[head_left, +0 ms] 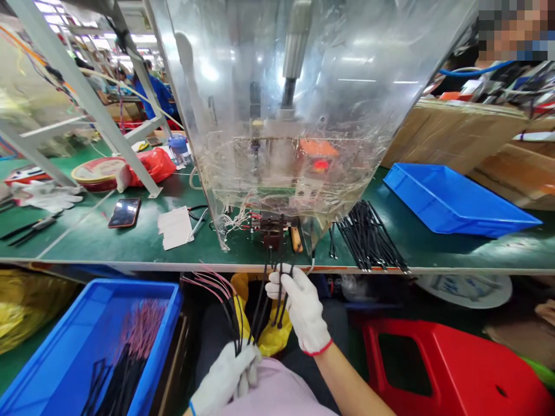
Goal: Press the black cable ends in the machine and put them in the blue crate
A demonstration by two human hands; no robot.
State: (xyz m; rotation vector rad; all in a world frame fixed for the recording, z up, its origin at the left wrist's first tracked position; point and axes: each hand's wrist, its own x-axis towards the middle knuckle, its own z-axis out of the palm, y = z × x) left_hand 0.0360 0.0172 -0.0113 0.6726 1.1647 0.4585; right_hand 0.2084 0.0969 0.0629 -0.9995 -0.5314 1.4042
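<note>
My left hand [229, 370], in a white glove, is closed low in front of my lap around several black cables [239, 323]. Pink wires [212, 282] fan out from the upper ends of some of them. My gloved right hand [301, 306] is at the table edge, its fingers pinching thin black cables [281, 297] that hang downward. Just beyond it sits a small dark fixture [272, 231] with red and white wires, under a clear plastic guard [277, 185]. One cable reaches up to the fixture's front; whether it sits inside is unclear.
A pile of black cables [368, 237] lies right of the guard, beside a blue tray [459, 202]. At lower left, a blue bin [173, 294] holds pink-ended cables. A red stool [468, 352] stands lower right. A phone [124, 213] and paper [174, 228] lie on the left.
</note>
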